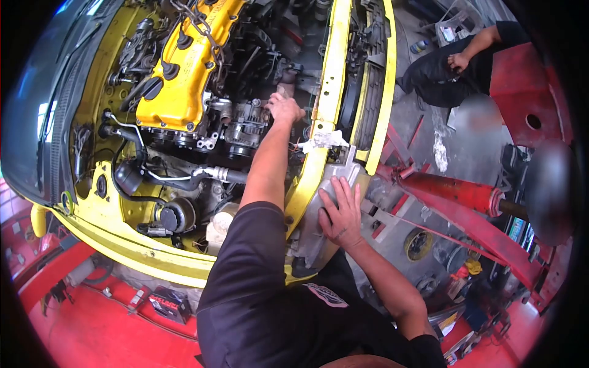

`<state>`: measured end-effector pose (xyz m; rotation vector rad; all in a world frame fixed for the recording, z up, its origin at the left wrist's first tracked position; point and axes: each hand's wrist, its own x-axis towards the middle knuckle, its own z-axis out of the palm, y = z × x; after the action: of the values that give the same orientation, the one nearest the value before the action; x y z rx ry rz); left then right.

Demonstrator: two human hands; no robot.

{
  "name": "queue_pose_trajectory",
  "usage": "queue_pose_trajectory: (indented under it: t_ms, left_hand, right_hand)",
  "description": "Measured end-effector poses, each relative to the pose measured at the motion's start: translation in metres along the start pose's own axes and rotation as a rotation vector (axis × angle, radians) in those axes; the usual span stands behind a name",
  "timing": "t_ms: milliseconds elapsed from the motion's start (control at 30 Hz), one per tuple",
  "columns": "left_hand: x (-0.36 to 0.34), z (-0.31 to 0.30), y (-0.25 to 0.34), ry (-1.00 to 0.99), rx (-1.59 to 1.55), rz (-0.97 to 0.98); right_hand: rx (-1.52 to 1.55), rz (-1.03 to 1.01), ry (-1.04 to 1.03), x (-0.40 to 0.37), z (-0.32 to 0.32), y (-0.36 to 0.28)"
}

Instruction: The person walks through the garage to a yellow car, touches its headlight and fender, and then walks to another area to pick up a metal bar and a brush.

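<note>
My left hand (pixel 286 109) reaches down into the engine bay beside the alternator (pixel 246 127). Its fingers are bent at the lower end of a rusty brown pipe (pixel 286 78); what lies under them is hidden. My right hand (pixel 342 211) lies flat, fingers spread, on the grey headlight (pixel 319 211) at the car's front corner. To the left of my left hand sits the engine with its yellow valve cover (pixel 190 67), a chain (pixel 202 24) running over it. Between my hands runs the yellow front crossmember (pixel 331 80), with a crumpled white piece (pixel 325 141) on it.
A black hose (pixel 230 176) crosses the bay below the alternator. On the right stand a red steel frame with a red cylinder (pixel 454 190) and a yellow-rimmed wheel (pixel 417 244). Another person (pixel 442 67) in dark clothes is low at the upper right. A box (pixel 170 303) lies at lower left.
</note>
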<state>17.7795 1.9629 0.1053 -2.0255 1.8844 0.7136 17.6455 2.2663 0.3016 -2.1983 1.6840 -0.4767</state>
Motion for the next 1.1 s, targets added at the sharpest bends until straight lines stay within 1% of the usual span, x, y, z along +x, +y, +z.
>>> queue_pose_trajectory:
  t_ms: [167, 400, 433, 567, 633, 767, 900, 967, 1100]
  left_hand:
    - [0.003, 0.000, 0.003, 0.046, -0.011, -0.003]
    - [0.006, 0.004, -0.001, 0.053, -0.023, 0.008]
    - [0.005, 0.005, -0.002, 0.089, -0.045, 0.005]
    - [-0.002, -0.006, -0.001, 0.059, -0.073, 0.001]
    - [-0.003, -0.008, -0.001, 0.001, -0.037, 0.006]
    - [-0.001, -0.008, 0.003, 0.022, -0.027, -0.007]
    - [-0.005, -0.012, 0.004, -0.007, 0.014, -0.002]
    - [-0.006, -0.011, 0.003, -0.026, 0.020, -0.005]
    - [-0.005, -0.011, 0.003, -0.011, 0.015, -0.003]
  right_hand:
    - [-0.001, 0.004, 0.008, -0.001, 0.001, -0.001]
    - [-0.010, 0.000, 0.021, -0.001, 0.003, 0.000]
    - [-0.010, 0.006, 0.012, -0.001, 0.002, -0.001]
    - [-0.004, 0.004, 0.004, -0.001, -0.002, -0.003]
    - [-0.007, 0.002, 0.008, -0.002, -0.001, -0.002]
    - [0.032, 0.025, -0.017, -0.003, 0.002, 0.000]
    - [0.039, 0.027, -0.019, -0.004, 0.000, -0.002]
    - [0.010, 0.004, 0.018, -0.002, -0.001, -0.002]
    - [0.008, 0.004, 0.015, -0.003, -0.001, -0.001]
